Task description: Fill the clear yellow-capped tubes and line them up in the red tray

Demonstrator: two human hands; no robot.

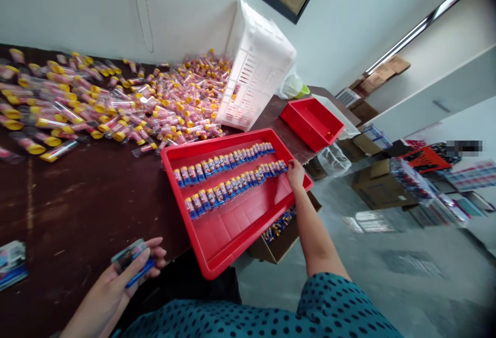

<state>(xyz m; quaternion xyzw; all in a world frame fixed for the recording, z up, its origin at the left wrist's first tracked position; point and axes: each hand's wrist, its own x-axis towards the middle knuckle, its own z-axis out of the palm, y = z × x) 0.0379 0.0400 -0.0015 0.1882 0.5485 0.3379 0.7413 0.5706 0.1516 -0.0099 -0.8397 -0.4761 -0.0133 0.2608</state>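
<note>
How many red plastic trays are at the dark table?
2: a large tray in the foreground, with the right hand at its right end, and a smaller tray beyond it, right of the white basket. Any stacked underneath would be hidden.

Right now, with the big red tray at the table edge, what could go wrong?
1. The large red tray juts past the table edge; pressing on its near side might tip it toward the cardboard box below.
2. The right hand is at the end of the nearer tube row; a knock could push that row out of line.
3. Loose tubes lie near the tray's far side; some could roll.
</note>
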